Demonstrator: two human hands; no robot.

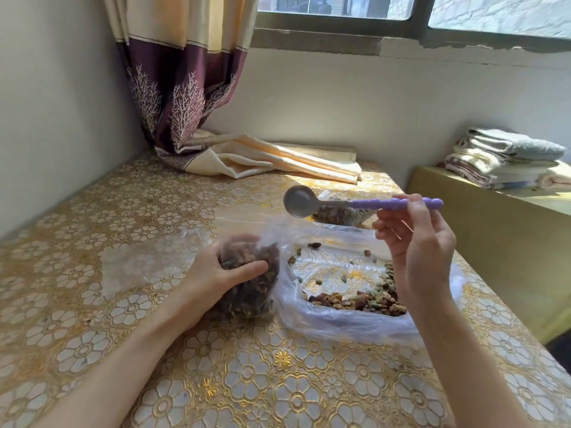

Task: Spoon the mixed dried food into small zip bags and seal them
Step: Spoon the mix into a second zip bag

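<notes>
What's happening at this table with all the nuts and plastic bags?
A person is portioning dried food. Their left hand grips a small clear zip bag already packed with the dark mix. The right hand holds a purple-handled metal spoon, its bowl empty, in the air above a large clear plastic bag with some mix left. Another filled bag lies behind, on the gold floral tablecloth.

Table (92, 304) with gold floral-pattern cover, set in a wall corner. On it: empty clear bags (145, 264) left of centre, a filled small zip bag (250, 291) at centre, a large open plastic bag (340, 316) of mixed dried food right of it, another filled bag (340, 216) farther back, curtain end (262, 159) lying across the far edge
</notes>
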